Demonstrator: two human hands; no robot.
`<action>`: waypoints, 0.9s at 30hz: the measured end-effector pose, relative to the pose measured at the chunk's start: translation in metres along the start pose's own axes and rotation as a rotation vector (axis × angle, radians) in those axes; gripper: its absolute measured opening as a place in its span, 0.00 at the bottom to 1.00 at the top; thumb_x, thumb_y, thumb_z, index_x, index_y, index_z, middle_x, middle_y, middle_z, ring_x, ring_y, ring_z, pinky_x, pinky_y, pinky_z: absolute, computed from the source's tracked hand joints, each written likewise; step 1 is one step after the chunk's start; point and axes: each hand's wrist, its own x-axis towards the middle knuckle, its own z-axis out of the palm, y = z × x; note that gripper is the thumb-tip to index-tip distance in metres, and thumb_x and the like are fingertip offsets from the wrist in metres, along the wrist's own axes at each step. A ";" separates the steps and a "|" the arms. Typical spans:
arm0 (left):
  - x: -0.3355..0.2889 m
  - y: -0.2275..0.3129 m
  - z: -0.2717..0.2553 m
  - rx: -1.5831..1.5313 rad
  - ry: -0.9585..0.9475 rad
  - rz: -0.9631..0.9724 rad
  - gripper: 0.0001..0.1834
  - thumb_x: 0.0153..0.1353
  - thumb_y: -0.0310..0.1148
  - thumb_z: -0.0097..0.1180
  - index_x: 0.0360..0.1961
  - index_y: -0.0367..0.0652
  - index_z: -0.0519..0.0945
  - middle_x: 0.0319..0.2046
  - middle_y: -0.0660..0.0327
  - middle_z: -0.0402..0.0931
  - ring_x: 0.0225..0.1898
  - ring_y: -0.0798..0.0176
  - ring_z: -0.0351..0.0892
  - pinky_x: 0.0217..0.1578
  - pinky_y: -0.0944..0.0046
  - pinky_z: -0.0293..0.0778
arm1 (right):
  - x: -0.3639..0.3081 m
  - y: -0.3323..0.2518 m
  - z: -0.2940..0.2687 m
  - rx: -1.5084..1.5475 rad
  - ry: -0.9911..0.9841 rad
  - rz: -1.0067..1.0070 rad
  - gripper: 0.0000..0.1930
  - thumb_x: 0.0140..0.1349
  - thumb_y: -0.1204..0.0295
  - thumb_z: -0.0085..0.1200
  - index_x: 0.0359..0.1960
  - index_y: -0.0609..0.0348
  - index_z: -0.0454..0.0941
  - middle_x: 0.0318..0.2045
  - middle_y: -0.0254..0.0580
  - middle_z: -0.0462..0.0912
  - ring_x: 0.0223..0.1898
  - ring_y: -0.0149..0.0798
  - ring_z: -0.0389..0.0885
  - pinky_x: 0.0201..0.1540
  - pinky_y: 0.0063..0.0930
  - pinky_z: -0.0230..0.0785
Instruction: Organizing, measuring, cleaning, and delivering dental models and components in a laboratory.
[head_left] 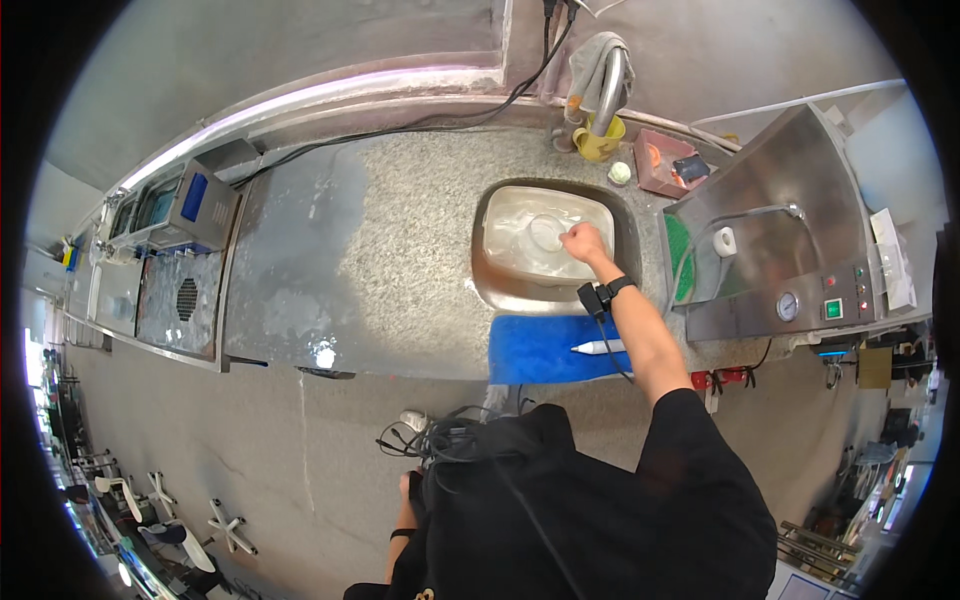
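My right hand (583, 242) reaches over a pale rectangular basin (492, 262) set inside the metal sink (492, 290). Its fingers are closed at the edge of a clear round vessel (543, 233), which sits in the water in the basin. Whether the vessel is a cup or a bowl, I cannot make out. A band with a small black device (597, 298) is on my right wrist. Low beside my body hangs my left hand (407, 487), away from the counter. Its fingers are mostly hidden.
A blue mat (535, 352) with a white pen-shaped tool (598, 347) lies before the sink. Behind stand a yellow cup (598, 145), a cloth-draped faucet (612, 90) and a pink bin (650, 178). A metal machine (760, 310) flanks the right; a boxy device (195, 210) stands left. Coiled cables (450, 437) hang nearby.
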 end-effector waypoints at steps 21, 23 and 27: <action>-0.025 0.016 -0.022 -0.094 0.002 -0.013 0.29 0.62 0.53 0.56 0.44 0.33 0.85 0.45 0.37 0.83 0.54 0.36 0.80 0.54 0.47 0.74 | 0.004 0.011 0.000 0.043 0.053 -0.047 0.14 0.55 0.60 0.58 0.35 0.54 0.88 0.40 0.54 0.87 0.46 0.55 0.85 0.50 0.46 0.77; -0.028 0.014 -0.022 -0.096 0.001 -0.001 0.29 0.62 0.53 0.56 0.43 0.33 0.85 0.44 0.37 0.83 0.54 0.36 0.81 0.53 0.47 0.74 | 0.000 0.011 0.003 0.048 0.042 -0.033 0.14 0.55 0.60 0.58 0.35 0.54 0.88 0.40 0.55 0.87 0.46 0.55 0.85 0.50 0.46 0.77; -0.028 0.017 -0.020 -0.099 0.033 -0.009 0.29 0.63 0.53 0.56 0.43 0.32 0.85 0.44 0.37 0.83 0.54 0.36 0.81 0.52 0.47 0.74 | 0.000 0.015 -0.002 0.003 0.017 -0.081 0.14 0.55 0.59 0.59 0.34 0.55 0.87 0.39 0.55 0.87 0.45 0.55 0.86 0.50 0.45 0.77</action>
